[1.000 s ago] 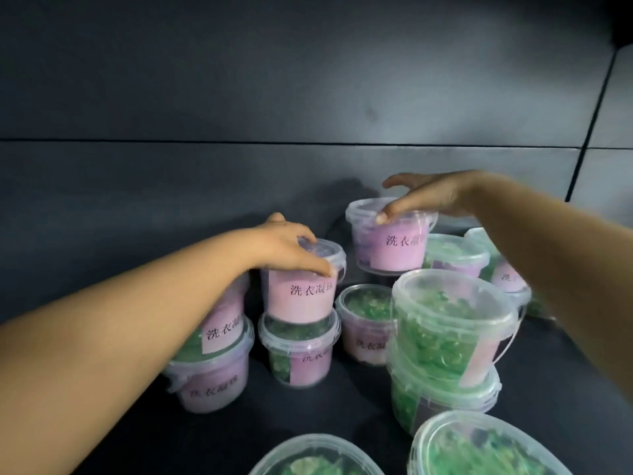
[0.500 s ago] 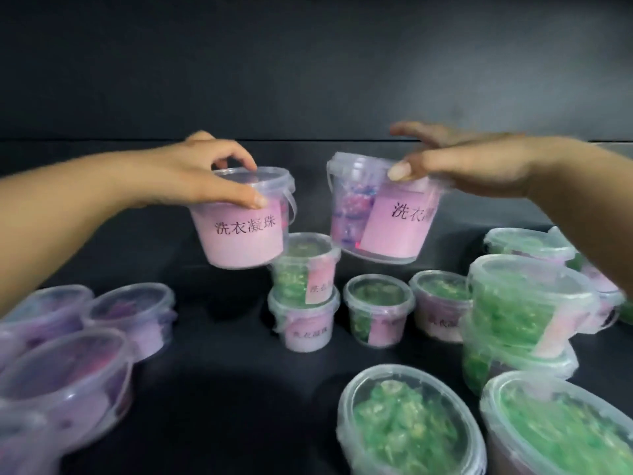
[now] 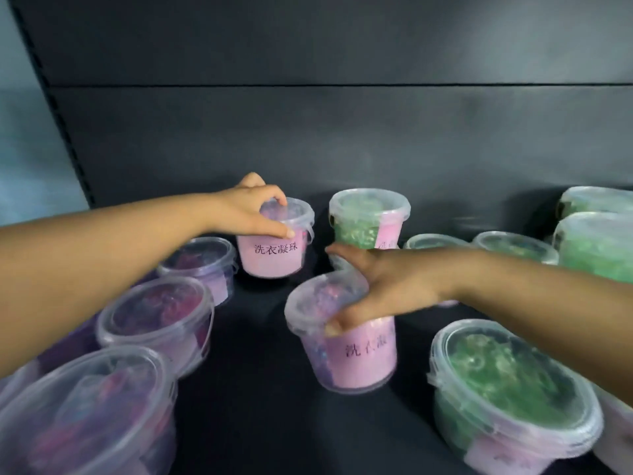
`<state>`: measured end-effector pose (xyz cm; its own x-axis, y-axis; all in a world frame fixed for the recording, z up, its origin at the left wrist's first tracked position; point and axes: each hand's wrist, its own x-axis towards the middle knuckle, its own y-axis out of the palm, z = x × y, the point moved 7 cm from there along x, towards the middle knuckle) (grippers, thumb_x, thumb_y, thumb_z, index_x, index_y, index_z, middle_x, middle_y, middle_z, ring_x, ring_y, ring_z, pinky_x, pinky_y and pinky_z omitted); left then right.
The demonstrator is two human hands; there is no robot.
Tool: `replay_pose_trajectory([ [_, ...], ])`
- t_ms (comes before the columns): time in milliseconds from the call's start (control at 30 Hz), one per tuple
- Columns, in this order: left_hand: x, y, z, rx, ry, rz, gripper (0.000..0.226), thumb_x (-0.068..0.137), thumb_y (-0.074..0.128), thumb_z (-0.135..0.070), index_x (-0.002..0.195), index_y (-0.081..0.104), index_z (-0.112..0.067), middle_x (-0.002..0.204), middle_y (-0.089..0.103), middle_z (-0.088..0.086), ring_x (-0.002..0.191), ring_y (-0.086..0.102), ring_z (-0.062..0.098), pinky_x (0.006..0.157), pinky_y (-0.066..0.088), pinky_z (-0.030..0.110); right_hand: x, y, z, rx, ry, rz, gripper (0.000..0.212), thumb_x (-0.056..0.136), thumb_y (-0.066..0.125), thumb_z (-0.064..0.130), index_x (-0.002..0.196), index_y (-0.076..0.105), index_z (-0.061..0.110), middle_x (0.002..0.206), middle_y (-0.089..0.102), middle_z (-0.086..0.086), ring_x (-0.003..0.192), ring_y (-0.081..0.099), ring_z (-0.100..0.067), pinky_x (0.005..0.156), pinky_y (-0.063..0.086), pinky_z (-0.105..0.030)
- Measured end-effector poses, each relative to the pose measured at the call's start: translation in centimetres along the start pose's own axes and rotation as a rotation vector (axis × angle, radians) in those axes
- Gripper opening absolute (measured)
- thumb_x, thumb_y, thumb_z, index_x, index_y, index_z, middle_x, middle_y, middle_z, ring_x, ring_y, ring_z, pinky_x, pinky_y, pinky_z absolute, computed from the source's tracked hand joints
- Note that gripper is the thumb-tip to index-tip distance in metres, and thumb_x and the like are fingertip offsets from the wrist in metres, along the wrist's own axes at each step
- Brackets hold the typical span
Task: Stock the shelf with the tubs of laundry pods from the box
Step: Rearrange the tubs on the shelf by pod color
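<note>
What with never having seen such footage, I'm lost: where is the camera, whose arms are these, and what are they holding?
There is no machine: these are a person's two bare arms, filmed by one camera worn on the head, looking forward and down. The left hand holds a tub with a pink label by its lid; the right hand holds another pink-labelled tub, nearer and tilted. Both grips come from above. Around them on the dark shelf stand tubs of purple pods on the left and tubs of green pods on the right.
</note>
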<state>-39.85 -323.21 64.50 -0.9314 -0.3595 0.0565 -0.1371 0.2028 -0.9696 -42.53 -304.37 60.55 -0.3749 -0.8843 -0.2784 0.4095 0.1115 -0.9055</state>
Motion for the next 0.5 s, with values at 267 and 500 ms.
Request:
replay_pose_trajectory([
  [267,1.7,5.0,2.4,0.079,0.04,0.097,0.06,0.077,0.065,-0.048,0.128,0.04,-0.027,0.122,0.025,-0.003,0.111,0.038,0.015,0.101,0.032,0.027,1.5,3.1,-0.6,-0.114,0.131,0.011,0.097,0.069,0.052,0.073,0.146,0.004,0.038,0.15,0.014,0.001,0.134,0.031,-0.028,0.107,0.029,-0.037],
  [500,2.1,6.3,3.2,0.146,0.097,0.127,0.066,0.074,0.066,-0.052,0.129,0.039,-0.027,0.129,0.025,-0.003,0.116,0.041,0.018,0.1,0.035,0.028,1.4,3.0,0.5,-0.213,0.071,0.062,0.097,0.075,0.052,0.067,0.149,0.008,0.023,0.158,-0.001,0.004,0.144,0.009,-0.015,0.113,0.012,-0.024],
])
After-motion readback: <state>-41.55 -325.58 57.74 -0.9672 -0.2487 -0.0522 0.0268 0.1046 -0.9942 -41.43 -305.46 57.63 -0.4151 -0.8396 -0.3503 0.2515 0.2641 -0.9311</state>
